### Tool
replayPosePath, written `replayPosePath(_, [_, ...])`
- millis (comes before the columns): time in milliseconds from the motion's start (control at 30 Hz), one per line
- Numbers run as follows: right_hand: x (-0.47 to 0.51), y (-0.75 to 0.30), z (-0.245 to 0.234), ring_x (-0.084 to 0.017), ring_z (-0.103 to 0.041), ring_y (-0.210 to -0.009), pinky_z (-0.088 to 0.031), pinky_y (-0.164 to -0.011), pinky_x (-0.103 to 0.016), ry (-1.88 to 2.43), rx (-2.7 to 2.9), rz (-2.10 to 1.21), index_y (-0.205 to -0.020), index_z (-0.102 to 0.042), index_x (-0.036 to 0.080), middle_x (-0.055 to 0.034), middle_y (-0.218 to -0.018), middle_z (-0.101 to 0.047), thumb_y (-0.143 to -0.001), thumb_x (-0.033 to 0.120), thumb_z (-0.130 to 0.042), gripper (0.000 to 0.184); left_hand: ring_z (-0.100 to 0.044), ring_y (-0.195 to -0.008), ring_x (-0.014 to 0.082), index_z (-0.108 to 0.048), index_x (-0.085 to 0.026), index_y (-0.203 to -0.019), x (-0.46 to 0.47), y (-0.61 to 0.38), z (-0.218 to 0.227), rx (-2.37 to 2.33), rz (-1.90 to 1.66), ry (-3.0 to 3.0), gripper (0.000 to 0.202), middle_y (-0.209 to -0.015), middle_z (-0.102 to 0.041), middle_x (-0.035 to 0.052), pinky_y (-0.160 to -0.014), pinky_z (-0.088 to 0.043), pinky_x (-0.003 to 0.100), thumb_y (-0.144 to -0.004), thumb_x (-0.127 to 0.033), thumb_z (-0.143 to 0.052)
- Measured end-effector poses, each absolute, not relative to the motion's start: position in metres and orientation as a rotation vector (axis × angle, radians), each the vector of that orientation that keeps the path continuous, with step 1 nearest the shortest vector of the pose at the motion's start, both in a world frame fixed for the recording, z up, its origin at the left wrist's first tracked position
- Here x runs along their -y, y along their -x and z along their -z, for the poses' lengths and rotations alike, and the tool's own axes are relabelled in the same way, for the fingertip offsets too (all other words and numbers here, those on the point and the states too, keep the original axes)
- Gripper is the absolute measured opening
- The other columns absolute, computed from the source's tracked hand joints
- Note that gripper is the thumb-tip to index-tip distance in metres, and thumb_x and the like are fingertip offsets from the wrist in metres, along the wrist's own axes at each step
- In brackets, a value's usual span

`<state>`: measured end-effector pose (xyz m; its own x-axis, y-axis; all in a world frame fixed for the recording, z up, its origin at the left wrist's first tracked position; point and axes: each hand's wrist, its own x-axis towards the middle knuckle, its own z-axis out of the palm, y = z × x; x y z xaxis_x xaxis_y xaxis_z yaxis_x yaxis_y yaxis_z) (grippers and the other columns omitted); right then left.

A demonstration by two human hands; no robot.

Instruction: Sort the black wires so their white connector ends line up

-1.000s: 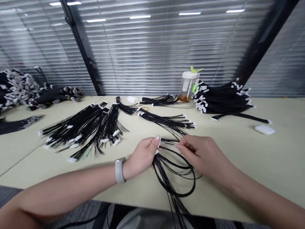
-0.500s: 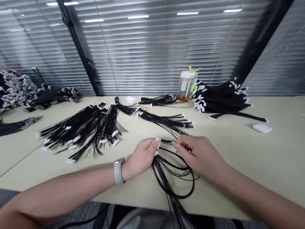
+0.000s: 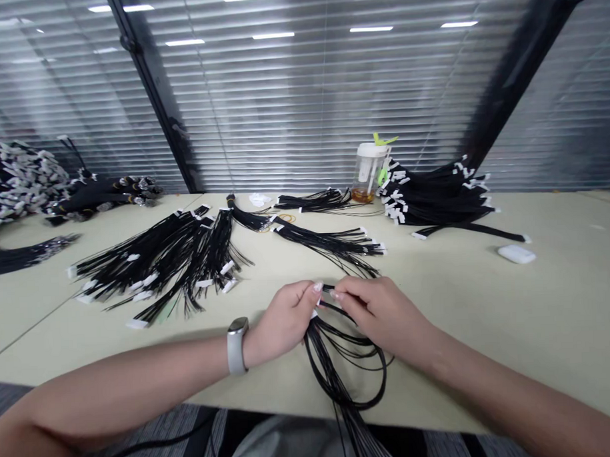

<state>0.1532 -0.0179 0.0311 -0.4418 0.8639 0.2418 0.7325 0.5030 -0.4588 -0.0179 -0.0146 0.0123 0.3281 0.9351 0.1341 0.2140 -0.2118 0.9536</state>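
A bundle of thin black wires (image 3: 340, 367) with small white connectors hangs looped over the near edge of the pale table (image 3: 488, 315). My left hand (image 3: 288, 319), with a white band on its wrist, is closed round the top of the bundle. My right hand (image 3: 378, 312) pinches a wire end at the same spot, fingertips almost touching those of the left hand. The lower wires trail off the table toward my lap.
Fanned piles of black wires (image 3: 171, 260) lie at the left, another strand group (image 3: 330, 244) just beyond my hands. A tall stack of wires (image 3: 434, 197) and a clear cup with a white lid (image 3: 369, 173) stand at the back right. A small white case (image 3: 516, 253) lies at the right.
My right hand has moved left toward my left hand, closing the gap between the fingertips. The wire loop has drawn in slightly. The view has shifted a little.
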Motion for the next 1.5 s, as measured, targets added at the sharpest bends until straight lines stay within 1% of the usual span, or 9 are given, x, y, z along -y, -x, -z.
replayPosePath(333, [0.016,-0.155,-0.033,-0.011,-0.049,-0.058,-0.033,-0.057,-0.023,1.310,2.321,-0.419,-0.075,-0.055,0.018,0.0004,-0.064,-0.058,-0.087,0.027,-0.037,0.023,-0.038,-0.055,0.0094,-0.046,-0.014,-0.060,0.012,0.016,-0.012,-1.086,-0.978,-1.595,0.040,-0.057,-0.043,-0.0018,-0.051,-0.035,0.020,-0.081,-0.048,-0.042])
replayPosePath(400, [0.014,-0.162,-0.039,-0.013,-0.051,-0.063,-0.035,-0.057,-0.023,1.336,2.316,-0.436,-0.086,-0.055,0.020,0.0001,-0.070,-0.058,-0.082,0.028,-0.046,0.013,-0.038,-0.050,0.0085,-0.046,-0.014,-0.060,0.009,0.016,-0.008,-1.099,-0.972,-1.481,0.043,-0.053,-0.043,-0.0022,-0.047,-0.034,0.020,-0.080,-0.052,-0.041])
replayPosePath(533, [0.020,-0.175,-0.055,-0.014,-0.049,-0.066,-0.037,-0.057,-0.024,1.366,2.236,-0.179,-0.088,-0.050,0.019,-0.0029,-0.083,-0.056,-0.066,0.034,-0.064,0.030,-0.039,-0.042,0.0080,-0.050,-0.014,-0.068,0.000,0.017,0.002,-1.120,-1.020,-1.252,0.044,-0.051,-0.043,-0.0028,-0.040,-0.034,0.021,-0.076,-0.057,-0.044])
replayPosePath(633, [0.035,-0.176,-0.066,-0.011,-0.041,-0.052,-0.030,-0.050,-0.023,1.385,2.204,-0.005,-0.061,-0.042,0.019,0.0010,-0.060,-0.049,-0.074,0.033,-0.056,0.023,-0.041,-0.040,0.0085,-0.050,-0.015,-0.071,-0.004,0.018,0.005,-1.141,-1.049,-1.168,0.045,-0.051,-0.044,-0.0030,-0.036,-0.034,0.021,-0.073,-0.060,-0.047])
replayPosePath(733, [0.048,-0.170,-0.068,-0.010,-0.034,-0.045,-0.025,-0.046,-0.024,1.376,2.449,-0.313,-0.049,-0.035,0.018,0.0022,-0.046,-0.041,-0.084,0.029,-0.042,0.037,-0.042,-0.042,0.0083,-0.050,-0.014,-0.070,-0.004,0.017,0.005,-1.118,-1.084,-1.143,0.046,-0.053,-0.046,-0.0023,-0.037,-0.035,0.020,-0.073,-0.060,-0.048])
replayPosePath(833, [0.047,-0.161,-0.056,-0.010,-0.037,-0.046,-0.028,-0.047,-0.022,1.302,2.505,-0.670,-0.053,-0.040,0.018,0.0023,-0.051,-0.046,-0.086,0.026,-0.036,0.035,-0.039,-0.040,0.0069,-0.050,-0.014,-0.068,-0.001,0.017,0.002,-1.120,-1.097,-1.192,0.045,-0.051,-0.044,-0.0035,-0.036,-0.033,0.019,-0.074,-0.058,-0.048])
replayPosePath(1000, [0.036,-0.147,-0.034,-0.008,-0.042,-0.047,-0.030,-0.050,-0.021,1.192,2.377,-0.849,-0.059,-0.047,0.018,0.0042,-0.052,-0.048,-0.085,0.021,-0.036,0.028,-0.035,-0.036,0.0064,-0.050,-0.014,-0.068,0.006,0.018,-0.006,-1.213,-1.038,-1.365,0.044,-0.046,-0.037,-0.0056,-0.033,-0.028,0.018,-0.077,-0.057,-0.044])
replayPosePath(1267, [0.038,-0.140,-0.035,-0.007,-0.039,-0.048,-0.025,-0.048,-0.021,1.192,2.382,-0.807,-0.059,-0.048,0.017,0.0047,-0.050,-0.047,-0.080,0.018,-0.038,0.024,-0.040,-0.053,0.0086,-0.050,-0.013,-0.065,0.007,0.019,-0.009,-1.223,-1.076,-1.590,0.043,-0.056,-0.044,-0.0019,-0.048,-0.036,0.020,-0.082,-0.051,-0.039])
replayPosePath(1500, [0.035,-0.142,-0.034,-0.007,-0.028,-0.045,-0.022,-0.045,-0.020,1.273,2.411,-0.620,-0.056,-0.046,0.017,0.0062,-0.046,-0.033,-0.074,0.016,-0.041,0.019,-0.037,-0.035,0.0072,-0.049,-0.015,-0.068,0.011,0.016,-0.014,-1.265,-0.977,-1.506,0.044,-0.043,-0.038,-0.0057,-0.033,-0.029,0.018,-0.082,-0.054,-0.036])
